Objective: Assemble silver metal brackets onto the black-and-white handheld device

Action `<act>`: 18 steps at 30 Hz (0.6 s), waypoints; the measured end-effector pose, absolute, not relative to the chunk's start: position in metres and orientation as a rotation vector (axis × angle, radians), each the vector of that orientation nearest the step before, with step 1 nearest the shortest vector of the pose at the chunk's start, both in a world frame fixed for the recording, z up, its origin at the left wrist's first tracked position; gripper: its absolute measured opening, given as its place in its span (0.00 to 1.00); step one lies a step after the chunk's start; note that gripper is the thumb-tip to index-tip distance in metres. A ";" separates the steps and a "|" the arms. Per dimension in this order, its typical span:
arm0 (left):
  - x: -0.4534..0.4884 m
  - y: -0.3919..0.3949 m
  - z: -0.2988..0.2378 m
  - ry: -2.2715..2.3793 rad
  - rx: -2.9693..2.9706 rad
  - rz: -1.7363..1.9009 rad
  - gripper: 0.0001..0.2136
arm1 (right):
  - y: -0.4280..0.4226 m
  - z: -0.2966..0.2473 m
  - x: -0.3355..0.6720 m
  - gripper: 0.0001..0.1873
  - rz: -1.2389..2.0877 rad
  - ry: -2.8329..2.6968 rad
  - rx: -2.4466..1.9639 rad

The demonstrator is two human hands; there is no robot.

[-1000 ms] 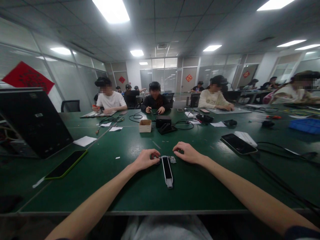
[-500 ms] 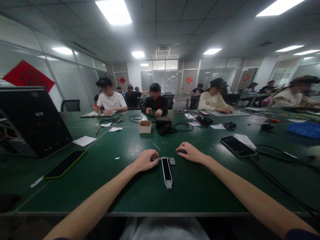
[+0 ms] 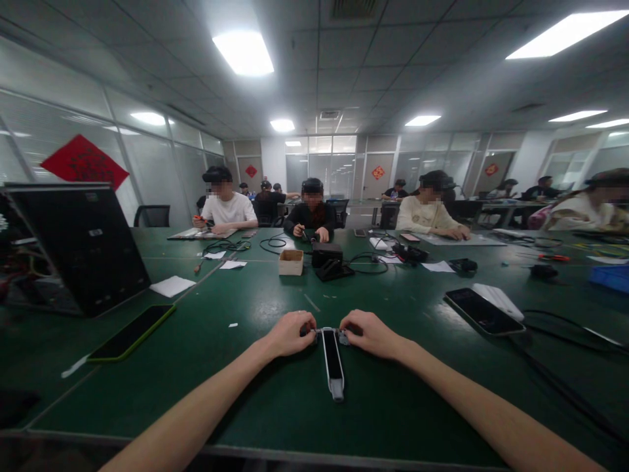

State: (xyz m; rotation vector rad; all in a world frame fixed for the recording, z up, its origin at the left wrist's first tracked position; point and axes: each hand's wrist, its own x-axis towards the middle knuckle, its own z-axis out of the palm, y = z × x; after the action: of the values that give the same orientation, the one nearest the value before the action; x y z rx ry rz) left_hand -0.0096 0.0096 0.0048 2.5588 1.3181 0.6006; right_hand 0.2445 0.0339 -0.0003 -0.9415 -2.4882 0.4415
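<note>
A slim device (image 3: pixel 334 364) with a black face and a pale grey edge lies on the green table, pointing towards me. A thin crossbar at its far end reaches out to both sides. My left hand (image 3: pixel 291 333) has its fingers curled round a small dark piece (image 3: pixel 304 328) at the left end of that bar. At the other end, the fingers of my right hand (image 3: pixel 371 333) are closed on a small dark piece by a grey fitting (image 3: pixel 344 337). Fingers hide most of both pieces, so their exact kind does not show.
A phone in a green-edged case (image 3: pixel 132 333) lies left, near a black computer case (image 3: pixel 81 242). Another phone (image 3: pixel 484 311) and cables lie right. Ahead stand a small cardboard box (image 3: pixel 291 263) and a black box (image 3: pixel 327 254). Several people work across the table.
My right hand, holding its dark piece, has come in to the right end of the crossbar. My left hand stays at the left end. The whole view has shifted downward as the head tilted up.
</note>
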 end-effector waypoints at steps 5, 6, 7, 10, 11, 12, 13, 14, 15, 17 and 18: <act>-0.009 0.009 0.005 1.313 2.551 0.591 0.06 | 0.032 -0.005 0.242 0.08 0.551 -2.403 -1.001; -0.009 0.009 0.006 1.316 2.548 0.590 0.06 | 0.033 -0.006 0.242 0.08 0.566 -2.385 -1.012; -0.009 0.008 0.007 1.319 2.546 0.588 0.06 | 0.033 -0.006 0.242 0.08 0.579 -2.374 -1.019; -0.009 0.007 0.009 1.315 2.539 0.584 0.05 | 0.033 -0.005 0.242 0.09 0.606 -2.373 -1.027; -0.009 0.007 0.009 1.313 2.535 0.579 0.05 | 0.032 -0.005 0.242 0.09 0.609 -2.377 -1.026; -0.009 0.006 0.009 1.312 2.531 0.574 0.05 | 0.032 -0.004 0.242 0.09 0.609 -2.381 -1.024; -0.009 0.006 0.010 1.313 2.526 0.572 0.05 | 0.032 -0.004 0.243 0.08 0.605 -2.385 -1.021; -0.010 0.006 0.010 1.315 2.521 0.572 0.06 | 0.032 -0.004 0.243 0.08 0.601 -2.388 -1.014; -0.010 0.005 0.010 1.316 2.517 0.572 0.06 | 0.032 -0.004 0.243 0.08 0.599 -2.391 -1.007; -0.010 0.005 0.010 1.320 2.516 0.571 0.06 | 0.032 -0.004 0.243 0.08 0.601 -2.396 -0.993; -0.011 0.005 0.009 1.321 2.519 0.569 0.06 | 0.032 -0.004 0.243 0.08 0.607 -2.396 -0.987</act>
State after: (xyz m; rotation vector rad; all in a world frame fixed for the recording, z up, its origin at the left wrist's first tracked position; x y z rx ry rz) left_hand -0.0105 0.0050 0.0094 2.5187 1.3214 0.5689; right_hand 0.2434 0.0323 -0.0036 -0.9866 -2.3963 0.6072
